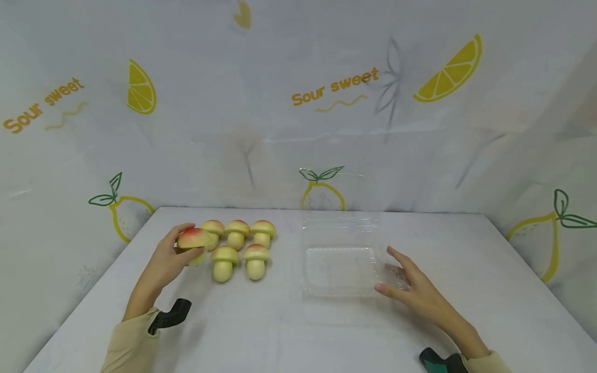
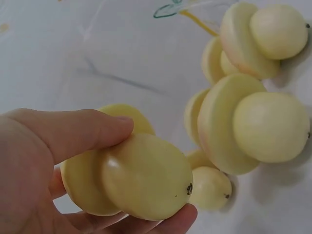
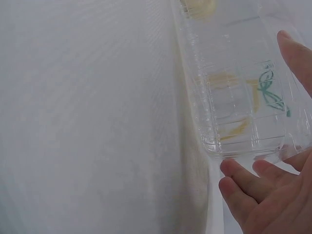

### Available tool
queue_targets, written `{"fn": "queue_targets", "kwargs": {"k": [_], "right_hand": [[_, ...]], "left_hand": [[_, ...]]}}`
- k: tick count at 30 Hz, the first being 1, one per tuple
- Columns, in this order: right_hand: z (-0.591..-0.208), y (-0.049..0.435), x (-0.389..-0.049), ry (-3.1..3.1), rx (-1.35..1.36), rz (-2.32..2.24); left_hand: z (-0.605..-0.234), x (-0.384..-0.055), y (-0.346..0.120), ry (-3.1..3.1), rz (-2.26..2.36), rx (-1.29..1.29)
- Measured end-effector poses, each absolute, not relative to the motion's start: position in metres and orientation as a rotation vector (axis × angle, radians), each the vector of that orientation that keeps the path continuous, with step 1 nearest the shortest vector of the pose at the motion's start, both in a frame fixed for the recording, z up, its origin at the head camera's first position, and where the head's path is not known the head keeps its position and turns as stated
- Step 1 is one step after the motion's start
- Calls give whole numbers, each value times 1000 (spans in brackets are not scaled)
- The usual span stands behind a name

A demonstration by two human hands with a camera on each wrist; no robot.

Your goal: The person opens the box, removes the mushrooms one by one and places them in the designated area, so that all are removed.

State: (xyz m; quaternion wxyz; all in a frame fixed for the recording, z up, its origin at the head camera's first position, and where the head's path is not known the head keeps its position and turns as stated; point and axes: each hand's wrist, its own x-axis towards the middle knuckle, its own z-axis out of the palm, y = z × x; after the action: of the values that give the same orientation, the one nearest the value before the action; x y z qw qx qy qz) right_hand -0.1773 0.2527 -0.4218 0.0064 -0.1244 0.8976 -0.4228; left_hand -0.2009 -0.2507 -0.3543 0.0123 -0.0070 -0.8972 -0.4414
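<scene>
My left hand (image 1: pixel 164 260) grips a mushroom-shaped piece (image 1: pixel 193 239) by its cap, at the left end of a group. The cap is pale yellow with a red blush on top; in the left wrist view its rounded stem (image 2: pixel 151 178) shows between thumb and fingers. Several similar toy-like mushrooms (image 1: pixel 223 256) stand beside it in two rows. Right of centre lies a clear plastic box (image 1: pixel 339 293) with its lid (image 1: pixel 340 224) raised at the back. My right hand (image 1: pixel 417 291) is at the box's right side, fingers spread; whether they touch it I cannot tell.
The white table (image 1: pixel 261 331) reaches back to a hanging cloth (image 1: pixel 280 140) printed with lemons and lettering. A dark wrist device (image 1: pixel 171 315) is on the left sleeve, and another (image 1: pixel 440 361) on the right.
</scene>
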Motion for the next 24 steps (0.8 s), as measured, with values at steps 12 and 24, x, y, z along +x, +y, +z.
{"fn": "queue_targets", "kwargs": {"k": [12, 24], "right_hand": [[-423, 253, -178, 2802, -385, -1330], [-422, 252, -176, 2795, -338, -1346]], "left_hand": [[-374, -208, -270, -2931, -1334, 76], [-385, -213, -273, -3000, -1277, 105]]}}
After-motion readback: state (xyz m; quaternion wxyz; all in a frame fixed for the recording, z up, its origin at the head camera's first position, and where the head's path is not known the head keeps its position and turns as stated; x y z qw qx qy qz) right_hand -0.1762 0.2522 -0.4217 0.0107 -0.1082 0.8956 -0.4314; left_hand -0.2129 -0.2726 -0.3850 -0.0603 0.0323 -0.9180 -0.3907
